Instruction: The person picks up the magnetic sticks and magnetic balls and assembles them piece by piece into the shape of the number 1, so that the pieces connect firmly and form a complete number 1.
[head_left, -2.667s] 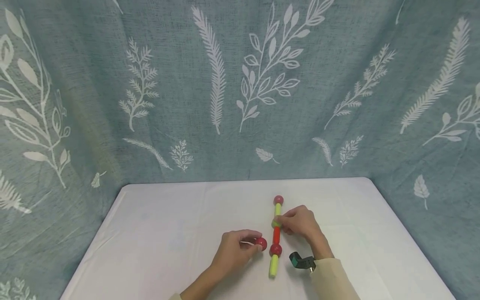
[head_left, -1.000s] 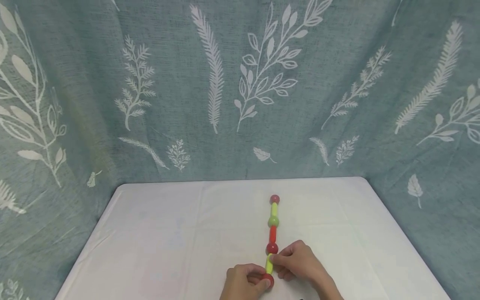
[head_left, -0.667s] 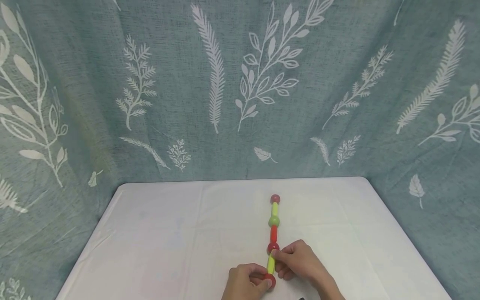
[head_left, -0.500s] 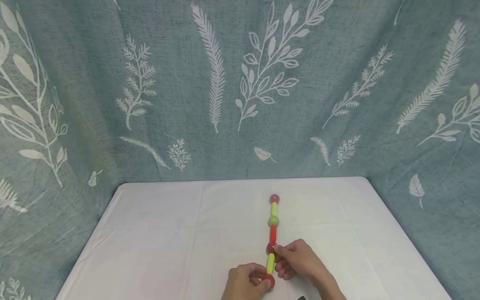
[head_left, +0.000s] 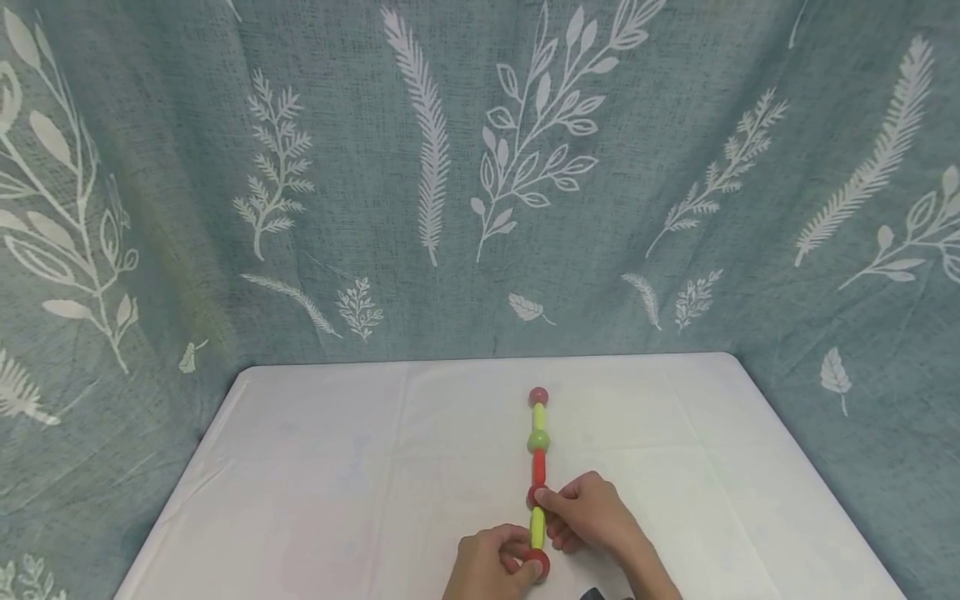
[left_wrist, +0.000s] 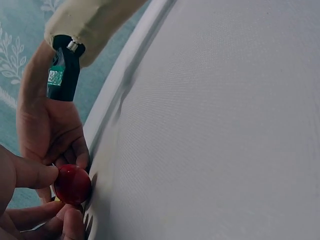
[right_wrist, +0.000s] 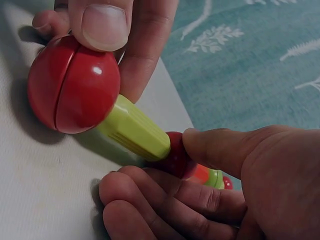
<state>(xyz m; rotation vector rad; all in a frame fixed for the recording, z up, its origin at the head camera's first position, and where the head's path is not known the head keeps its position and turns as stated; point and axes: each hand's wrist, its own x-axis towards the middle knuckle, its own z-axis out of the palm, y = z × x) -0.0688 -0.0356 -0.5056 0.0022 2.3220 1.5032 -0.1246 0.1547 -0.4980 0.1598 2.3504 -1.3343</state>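
A straight chain of balls and rods lies on the white table. From its far end run a pinkish-red ball (head_left: 538, 397), a yellow-green rod (head_left: 539, 416), a green ball (head_left: 538, 441), a red rod (head_left: 539, 467), a dark red ball (head_left: 533, 497) and another yellow-green rod (right_wrist: 137, 130). A larger-looking red ball (right_wrist: 75, 90) sits against the near end of that rod. My left hand (head_left: 489, 562) pinches this near ball between thumb and fingers. With thumb and fingers, my right hand (head_left: 596, 517) grips the dark red ball, partly covering it.
White cloth covers the table (head_left: 315, 467). Behind it and along both sides hangs a blue-green curtain (head_left: 465, 317) with white leaf prints. A dark wrist device (left_wrist: 64, 75) is on the right wrist, below a beige sleeve (left_wrist: 95, 25).
My left hand has brought the loose red ball to the chain's near end. My right hand has moved from the green ball, past the near rod, to the dark red ball. The chain shifted slightly left.
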